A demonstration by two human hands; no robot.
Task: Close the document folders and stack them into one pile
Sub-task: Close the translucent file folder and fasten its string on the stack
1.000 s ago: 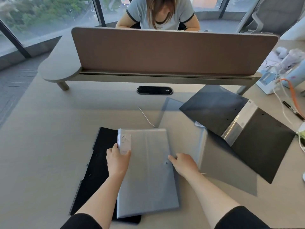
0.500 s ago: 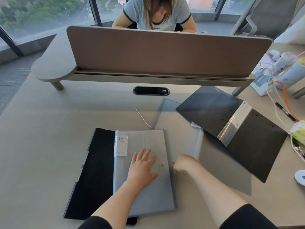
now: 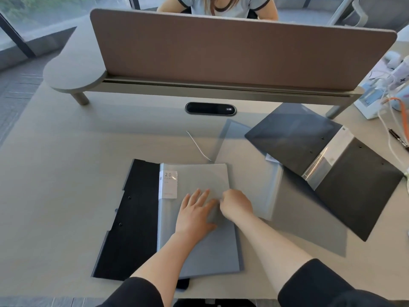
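Grey folder [image 3: 199,247] lies closed near the counter's [image 3: 55,173] front edge; left hand [image 3: 194,214] presses flat, open, on it; right hand [image 3: 236,204], curled, pinches its clasp.

Free room: a broad bare stretch of tabletop [image 3: 55,185] lies left of the black folder [image 3: 132,218], and a bare band runs between the folders and the cable port [image 3: 210,108]. Obstacles: the open dark folder [image 3: 332,165] and clear folder [image 3: 287,207] fill the right side; cables [image 3: 396,120] crowd the right edge; the divider panel [image 3: 221,52] closes the far side; a loose white cord [image 3: 198,147] crosses the middle.
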